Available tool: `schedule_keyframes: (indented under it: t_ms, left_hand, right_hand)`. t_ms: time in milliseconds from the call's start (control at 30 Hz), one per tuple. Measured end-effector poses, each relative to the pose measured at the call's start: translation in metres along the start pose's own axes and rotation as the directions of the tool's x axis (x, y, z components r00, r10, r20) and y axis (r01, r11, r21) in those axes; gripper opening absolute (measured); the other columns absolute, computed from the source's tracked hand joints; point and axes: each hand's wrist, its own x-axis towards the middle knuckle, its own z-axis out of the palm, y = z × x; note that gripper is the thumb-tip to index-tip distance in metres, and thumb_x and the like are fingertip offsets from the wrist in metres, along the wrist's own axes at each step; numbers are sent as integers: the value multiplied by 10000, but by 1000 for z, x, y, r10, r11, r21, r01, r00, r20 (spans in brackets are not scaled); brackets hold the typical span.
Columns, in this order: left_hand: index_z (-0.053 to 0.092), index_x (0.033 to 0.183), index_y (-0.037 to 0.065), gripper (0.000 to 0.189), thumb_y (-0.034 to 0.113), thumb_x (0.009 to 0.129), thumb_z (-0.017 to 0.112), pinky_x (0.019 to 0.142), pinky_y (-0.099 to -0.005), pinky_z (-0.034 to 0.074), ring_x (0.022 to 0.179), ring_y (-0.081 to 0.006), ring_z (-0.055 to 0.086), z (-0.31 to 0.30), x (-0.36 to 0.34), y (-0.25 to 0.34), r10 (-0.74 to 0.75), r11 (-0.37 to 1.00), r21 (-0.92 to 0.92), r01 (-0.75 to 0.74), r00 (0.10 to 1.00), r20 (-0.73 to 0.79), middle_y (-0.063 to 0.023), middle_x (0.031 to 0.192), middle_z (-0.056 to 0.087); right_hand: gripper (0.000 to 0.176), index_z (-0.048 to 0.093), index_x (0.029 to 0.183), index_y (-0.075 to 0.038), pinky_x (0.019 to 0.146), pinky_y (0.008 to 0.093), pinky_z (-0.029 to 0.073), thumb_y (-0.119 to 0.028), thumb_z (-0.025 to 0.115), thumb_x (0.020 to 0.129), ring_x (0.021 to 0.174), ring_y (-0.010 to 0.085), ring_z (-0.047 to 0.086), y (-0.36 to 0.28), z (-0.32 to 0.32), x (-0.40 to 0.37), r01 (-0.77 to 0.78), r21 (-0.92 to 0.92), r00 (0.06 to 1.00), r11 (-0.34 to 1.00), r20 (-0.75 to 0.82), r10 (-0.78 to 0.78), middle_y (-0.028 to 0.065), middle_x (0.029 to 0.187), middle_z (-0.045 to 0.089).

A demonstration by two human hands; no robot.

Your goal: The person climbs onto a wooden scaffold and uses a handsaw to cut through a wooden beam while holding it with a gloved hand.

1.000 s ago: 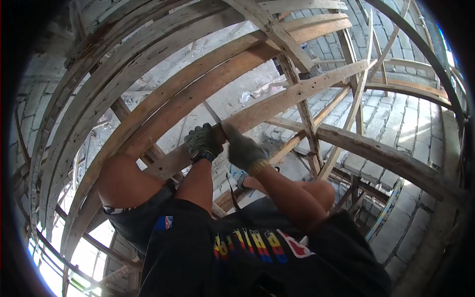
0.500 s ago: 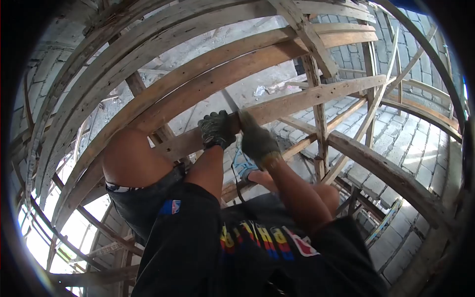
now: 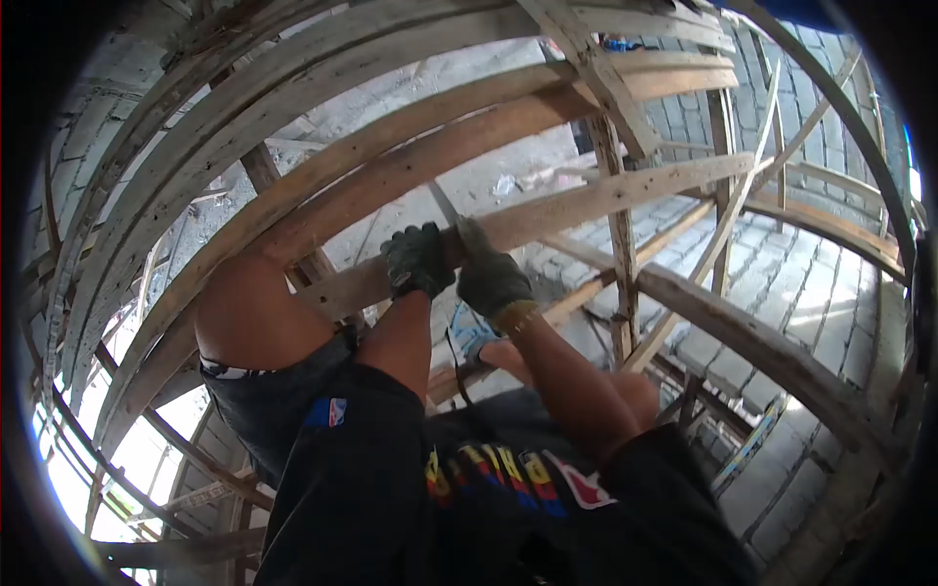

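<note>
A long wooden plank [image 3: 557, 213] runs across the middle of the view, beside my raised bare knee. My left hand [image 3: 418, 258], in a dark glove, is wrapped over the plank left of its middle. Just to the right, my gloved right hand [image 3: 491, 280] is closed on a tool whose grip is hidden. A flat grey blade [image 3: 444, 202] sticks out past the plank on its far side, in line with that hand. Whether the blade is cutting into the wood cannot be made out.
Several long boards [image 3: 391, 176] cross beyond the plank, with a wooden upright [image 3: 622, 244] and a thick beam [image 3: 752, 342] at the right. Grey block walls [image 3: 821, 264] stand behind. Below is my foot in a light blue sandal [image 3: 471, 332].
The view has shifted slightly, moving most things a little left. My right hand and the blade have moved slightly relative to the plank; my left hand still holds it.
</note>
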Motion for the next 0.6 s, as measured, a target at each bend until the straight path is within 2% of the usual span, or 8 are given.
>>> schedule_keyframes:
  t_ms: [33,133,233,300,333,500,533,600]
  left_hand:
    - [625,1213,137,653,417,678,874,978,-525,505,1137,-350,659,1,12,-4,-13,1000,-20,13,999,-45,-139,1164,677]
    - [630,1204,137,644,409,673,873,978,-521,506,1133,-358,662,-1,-9,-6,41,999,26,-41,999,-7,-147,1172,675]
    - [610,1228,146,675,394,662,880,987,-520,499,1151,-361,649,6,-22,-6,24,1000,17,-24,999,31,-150,1208,660]
    - [591,1251,154,702,382,655,885,995,-522,493,1168,-361,636,-2,-4,-4,16,1000,1,-16,1000,-4,-151,1237,647]
    - [599,1241,159,683,370,657,883,1000,-533,487,1175,-366,633,-4,-4,-3,4,1000,1,-4,1000,6,-150,1230,649]
    - [602,1239,160,681,369,654,882,989,-542,483,1152,-368,633,0,4,1,-9,1000,-23,9,1000,-12,-147,1208,648]
    - [603,1238,159,681,368,652,882,985,-542,483,1145,-367,634,0,-2,-4,-8,1000,-9,8,1000,-3,-145,1203,648]
    - [605,1235,157,682,372,650,882,978,-539,484,1143,-367,635,-3,-10,-4,28,999,19,-28,999,38,-145,1198,650]
  right_hand:
    - [606,436,1482,-26,845,545,568,-105,584,899,909,460,719,-9,1,26,8,-40,1000,999,-10,-9,302,1250,665]
    - [646,395,1529,-61,836,551,568,-109,577,911,918,462,717,21,-5,-66,198,-118,980,973,28,-196,296,1242,669]
    - [709,342,1576,-82,813,551,576,-87,572,905,899,457,723,-17,-67,-172,-55,89,992,994,121,44,312,1219,664]
    - [718,334,1584,-125,793,561,572,-79,560,905,869,479,713,-26,-80,-170,23,86,998,996,52,-28,314,1174,674]
    - [707,340,1581,-150,785,565,569,-84,556,911,860,488,708,-22,-71,-159,149,79,989,986,-31,-147,310,1138,685]
    - [254,631,1142,-12,742,522,592,-119,550,926,857,402,742,22,7,11,137,-147,990,980,53,-131,235,1278,642]
    - [403,533,1320,-41,782,537,578,-116,548,924,861,439,727,22,12,21,196,-277,973,941,175,-151,247,1144,685]
    - [583,443,1495,-61,820,545,565,-119,552,925,882,461,721,23,6,-30,189,-279,975,941,168,-146,259,1039,728]
